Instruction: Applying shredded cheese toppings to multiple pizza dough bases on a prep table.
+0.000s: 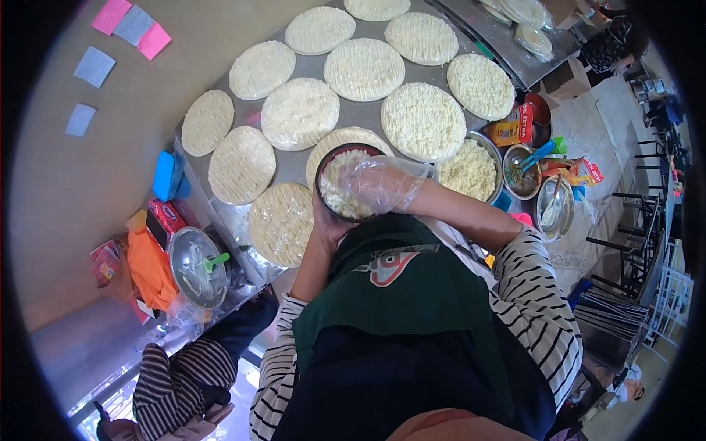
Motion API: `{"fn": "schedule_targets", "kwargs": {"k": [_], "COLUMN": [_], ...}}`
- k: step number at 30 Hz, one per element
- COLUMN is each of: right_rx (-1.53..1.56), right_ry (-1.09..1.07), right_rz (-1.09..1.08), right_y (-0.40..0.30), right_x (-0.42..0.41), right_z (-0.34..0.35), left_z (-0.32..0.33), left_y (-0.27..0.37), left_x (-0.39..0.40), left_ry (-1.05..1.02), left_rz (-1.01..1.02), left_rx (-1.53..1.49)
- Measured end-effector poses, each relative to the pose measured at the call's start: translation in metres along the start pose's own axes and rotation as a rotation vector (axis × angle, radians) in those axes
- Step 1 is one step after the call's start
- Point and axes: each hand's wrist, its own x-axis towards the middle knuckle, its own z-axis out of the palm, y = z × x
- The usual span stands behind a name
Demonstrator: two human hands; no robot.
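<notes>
My left hand (329, 220) grips the side of a dark round bowl (353, 146) close to my apron. White crumbly grated cheese (337, 184) fills it. Inside the bowl, my right hand (380, 181) rests in the cheese, wearing a loose clear plastic glove; its fingertips are hidden. Partly covered by the bowl is a round dough base (353, 134) on the metal table (298, 165). Just beyond my right hand lies a base strewn with cheese (423, 122), and another cheese-strewn base (481, 86) lies farther right. A metal bowl of grated cheese (469, 171) stands beside my right forearm.
Several more dough bases (364, 70) with pale streaks cover the table. At right are a sauce bowl (523, 171) and a whitish-smeared bowl (554, 206). A metal lid or bowl with a green-handled tool (198, 267) stands left. Another person's striped sleeve (182, 375) shows lower left.
</notes>
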Motion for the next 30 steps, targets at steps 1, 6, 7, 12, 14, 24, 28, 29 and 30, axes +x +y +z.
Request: {"fn": "schedule_targets", "kwargs": {"k": [1,6,7,12,14,24,28,29,30], "right_rx": [-0.012,-0.095,-0.093,-0.067,0.049,0.405,1.134,1.113,1.112], "right_ry": [0.051,0.147,0.142,-0.022,0.151,-0.032,-0.052,-0.011,-0.027], "right_rz": [-0.088,-0.126,-0.138,-0.073,-0.188,-0.013,0.455,0.471,0.467], "right_y": [-0.006,-0.013,-0.007,0.031,0.035,0.109,0.169,0.188,0.199], "right_x": [0.005,0.03,0.032,0.043,0.043,0.083,0.087,0.089,0.092], "right_z": [-0.003,0.024,0.023,0.001,-0.003,-0.061,-0.086,-0.089,-0.094], "left_z": [-0.01,-0.025,-0.025,-0.009,-0.007,0.007,0.021,0.02,0.019], "left_y": [0.0,0.013,0.014,0.018,0.025,0.036,0.041,0.042,0.043], "left_x": [-0.001,0.001,0.003,0.012,0.022,0.079,0.102,0.106,0.109], "left_ry": [-0.026,-0.027,-0.024,-0.002,-0.017,-0.088,-0.067,-0.069,-0.073], "left_rz": [0.001,-0.036,-0.024,0.002,0.049,0.064,0.132,0.148,0.163], "left_rx": [-0.05,-0.07,-0.074,-0.187,-0.211,-0.249,-0.231,-0.251,-0.273]}}
